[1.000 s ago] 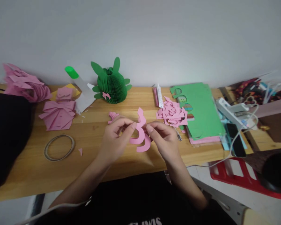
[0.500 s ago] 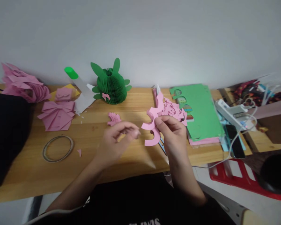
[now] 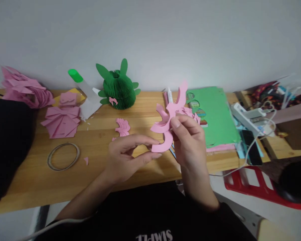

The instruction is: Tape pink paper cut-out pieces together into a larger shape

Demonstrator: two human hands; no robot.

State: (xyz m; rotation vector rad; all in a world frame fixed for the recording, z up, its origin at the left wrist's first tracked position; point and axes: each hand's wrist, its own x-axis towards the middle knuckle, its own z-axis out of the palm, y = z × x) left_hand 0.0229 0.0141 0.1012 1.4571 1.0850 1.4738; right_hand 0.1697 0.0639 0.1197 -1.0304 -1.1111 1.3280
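Pinched in my right hand is a pink paper cutout with curved arms, held up above the table. My left hand grips the tip of its lower curved arm between thumb and fingers. Left of the cutout, a small stack of wavy pink paper pieces lies on the wood, partly hidden by my left hand. Behind my right hand are more pink paper scraps. A green honeycomb-paper figure with ear shapes and a little pink bow stands at the back.
Green paper sheets lie to the right, beside a white power strip and a phone. A tape roll and folded pink paper are on the left. A glue stick with a green cap leans near the wall.
My left hand has moved right and closed on the cutout's lower arm. The cutout has turned and its arms have spread apart in my right hand.
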